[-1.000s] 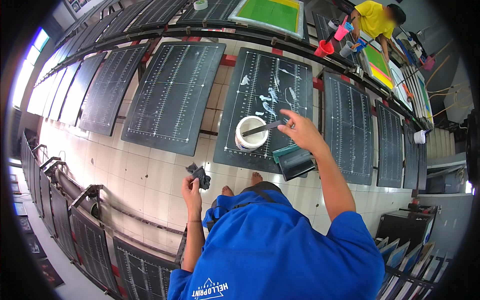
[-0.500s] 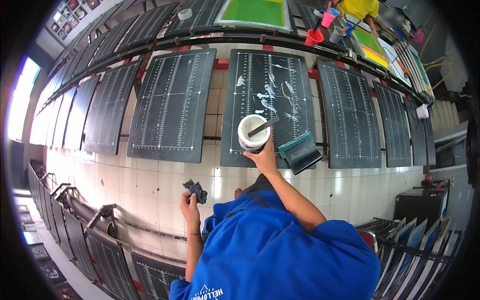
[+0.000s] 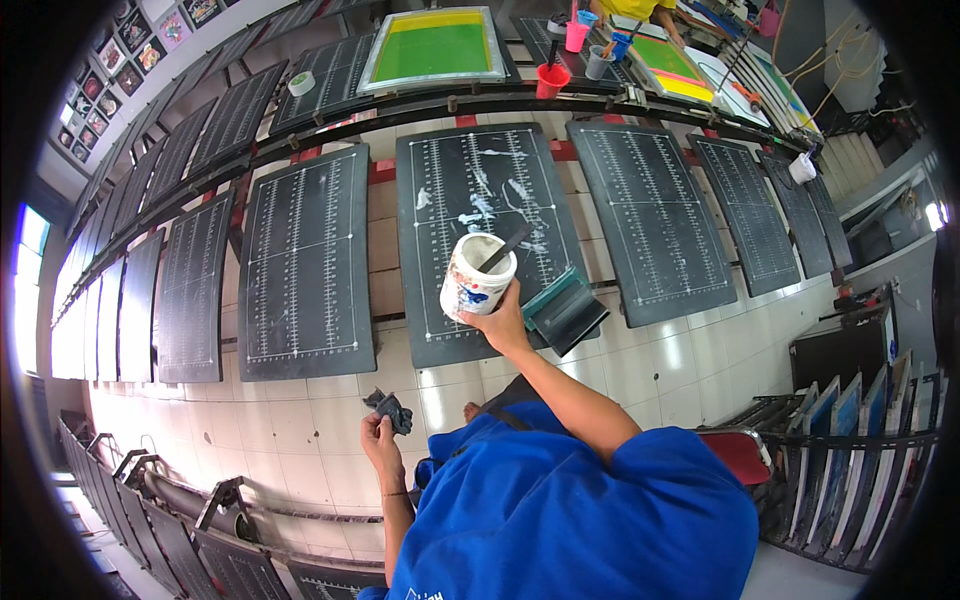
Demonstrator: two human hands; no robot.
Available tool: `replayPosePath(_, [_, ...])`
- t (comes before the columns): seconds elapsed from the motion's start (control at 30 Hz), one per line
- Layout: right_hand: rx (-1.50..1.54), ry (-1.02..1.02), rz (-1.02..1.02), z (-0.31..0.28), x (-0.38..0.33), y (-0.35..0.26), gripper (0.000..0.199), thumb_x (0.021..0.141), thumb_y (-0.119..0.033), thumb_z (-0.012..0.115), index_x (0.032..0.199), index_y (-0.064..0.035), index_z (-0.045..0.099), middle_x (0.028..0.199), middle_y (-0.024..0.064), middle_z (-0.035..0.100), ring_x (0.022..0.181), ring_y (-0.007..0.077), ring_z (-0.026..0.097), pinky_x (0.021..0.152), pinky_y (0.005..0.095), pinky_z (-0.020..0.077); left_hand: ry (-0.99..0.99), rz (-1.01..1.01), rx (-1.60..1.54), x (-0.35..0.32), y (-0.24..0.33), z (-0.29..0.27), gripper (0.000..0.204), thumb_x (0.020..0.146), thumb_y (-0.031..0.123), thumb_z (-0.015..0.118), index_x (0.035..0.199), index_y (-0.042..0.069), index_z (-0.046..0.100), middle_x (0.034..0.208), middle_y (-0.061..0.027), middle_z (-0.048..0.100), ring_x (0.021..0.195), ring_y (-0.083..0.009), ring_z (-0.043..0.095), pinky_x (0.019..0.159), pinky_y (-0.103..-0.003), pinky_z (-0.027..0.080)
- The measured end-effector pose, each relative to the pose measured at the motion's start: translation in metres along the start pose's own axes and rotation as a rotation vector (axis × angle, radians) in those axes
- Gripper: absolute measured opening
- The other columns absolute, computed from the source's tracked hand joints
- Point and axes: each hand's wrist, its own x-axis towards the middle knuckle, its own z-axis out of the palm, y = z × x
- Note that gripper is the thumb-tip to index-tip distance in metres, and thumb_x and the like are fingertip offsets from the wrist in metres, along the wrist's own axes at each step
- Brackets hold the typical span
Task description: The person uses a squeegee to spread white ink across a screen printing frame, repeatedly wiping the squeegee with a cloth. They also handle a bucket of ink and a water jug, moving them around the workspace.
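My right hand (image 3: 500, 325) grips a white, paint-smeared tub (image 3: 476, 280) from below and holds it tilted over the near end of a black ruled board (image 3: 470, 190). A dark stick (image 3: 507, 247) pokes out of the tub. Just right of that hand, a teal squeegee (image 3: 565, 310) lies on the board's near right corner. My left hand (image 3: 380, 440) is down by my blue shirt, closed on a crumpled dark rag (image 3: 392, 410) above the tiled floor.
More black ruled boards (image 3: 305, 265) run left and right in a curved row. Behind them lies a green and yellow screen frame (image 3: 432, 45) and red and pink cups (image 3: 552, 78). A person in yellow (image 3: 640, 8) works at the back. Racked frames (image 3: 850, 450) stand at the right.
My right hand left the stick, took hold of the tub and lifted it off the board, tilting it. The left hand with the rag stayed low.
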Motion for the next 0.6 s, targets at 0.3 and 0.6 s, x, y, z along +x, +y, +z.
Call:
replayPosePath(0.3, [-0.051,0.310,-0.131,-0.204,0.072,-0.031,0.104,0.063,-0.017,0.091,0.142,0.0010,0.025,0.134,0.0205,0.052,0.124,0.0269,0.054,0.103,0.0387,0.0446,0.064,0.031,-0.004,-0.002,0.000,0.056,0.010,0.098,0.007,0.057,0.106,0.000,0.057,0.095,-0.0046,0.061,0.084,-0.0103,0.058,0.074,-0.025,0.050])
replayPosePath(0.6, [-0.469,0.665,-0.030,-0.439,0.144,0.022,0.102,0.066,-0.019,0.090,0.145,-0.0022,0.027,0.138,0.0225,0.049,0.129,0.0375,0.050,0.108,0.0447,0.0387,0.223,-0.004,0.068,-0.026,0.003,0.140,0.010,0.099,0.008,0.055,0.107,0.002,0.056,0.102,-0.0050,0.061,0.089,-0.0111,0.058,0.075,-0.026,0.051])
